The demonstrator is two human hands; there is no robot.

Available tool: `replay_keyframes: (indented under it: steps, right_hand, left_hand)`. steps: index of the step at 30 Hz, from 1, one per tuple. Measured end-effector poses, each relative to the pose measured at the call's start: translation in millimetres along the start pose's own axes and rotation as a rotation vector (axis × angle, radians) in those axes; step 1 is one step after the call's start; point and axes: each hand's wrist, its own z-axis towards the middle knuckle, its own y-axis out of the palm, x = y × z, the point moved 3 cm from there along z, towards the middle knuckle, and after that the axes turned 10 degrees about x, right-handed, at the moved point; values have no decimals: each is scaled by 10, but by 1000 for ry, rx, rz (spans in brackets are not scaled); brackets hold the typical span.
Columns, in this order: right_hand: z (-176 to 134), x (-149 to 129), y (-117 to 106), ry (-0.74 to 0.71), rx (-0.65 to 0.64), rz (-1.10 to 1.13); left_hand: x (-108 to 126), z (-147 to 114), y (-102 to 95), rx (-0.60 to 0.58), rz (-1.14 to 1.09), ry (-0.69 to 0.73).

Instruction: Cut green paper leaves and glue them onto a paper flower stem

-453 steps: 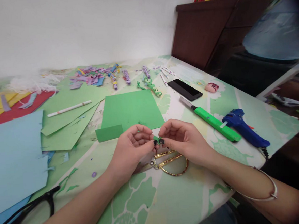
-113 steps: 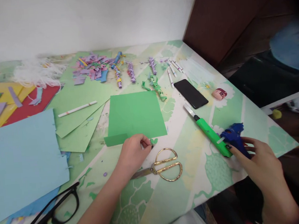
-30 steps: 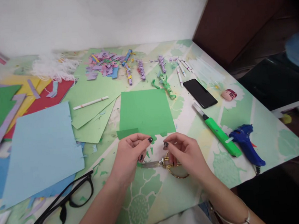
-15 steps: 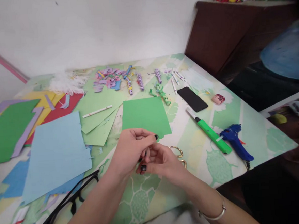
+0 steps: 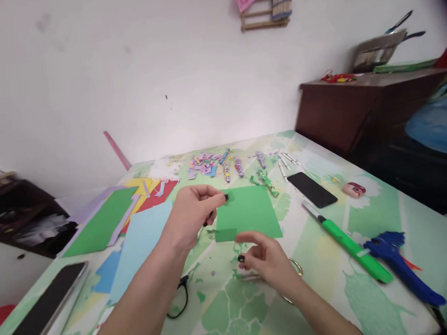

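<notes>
My left hand (image 5: 196, 213) is raised at the near left edge of a green paper sheet (image 5: 249, 214). Its thumb and fingers are pinched together, and anything between them is hidden or too small to name. My right hand (image 5: 266, 261) hovers lower, to the right, thumb and index finger apart with nothing visible between them. Gold-handled scissors (image 5: 300, 267) lie partly hidden beneath it. Small green paper scraps (image 5: 201, 295) are scattered on the patterned tablecloth around both hands.
Coloured sheets, including light blue paper (image 5: 137, 245), lie left, with glasses (image 5: 182, 290) and a phone (image 5: 45, 305). Decorated rolls (image 5: 239, 166) and paper bits (image 5: 204, 164) sit at the back. Right are another phone (image 5: 312, 189), a green lighter (image 5: 355, 250) and a blue glue gun (image 5: 402, 262).
My hands, together before, have separated: the right has moved right and its fingers have spread, while the left stays pinched. The view has tilted up, showing more wall and a phone at left.
</notes>
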Motion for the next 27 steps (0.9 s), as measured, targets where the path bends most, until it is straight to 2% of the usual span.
replay_keyframes:
  steps: [4,6,8,12,16,19,21,23,25,27]
  right_hand:
    - [2,-483,213,-86,-147,378]
    - [5,-679,294,-111,-196,403]
    - [7,-797,318,-157,-167,322]
    - [1,-739,238,-159,-57,163]
    - [6,-463,133,-75,-78,35]
    - [5,-373,53,-72,-23,31]
    - [-11,-426,14,-114,37,123]
    - [-44,-536,29,-163,-12,276]
    - [-84,-643,103,-163,-164,401]
    - [-112,-692,181,-118,-251,400]
  left_hand:
    - [116,-105,29,-49,50,34]
    - [147,-157,70,-72,94,51]
    - [166,-190,102,-80,126,62]
    - [178,-181,111,-65,131,81]
    - [167,-144,91,-34,101,94]
    - [151,-139,114,-42,92,84]
    - [138,-145,153,-59,86,73]
    - [121,-157,205,-83,78,71]
    - [96,-174,258,-111,74,68]
    - [60,-190,297,-128,80,51]
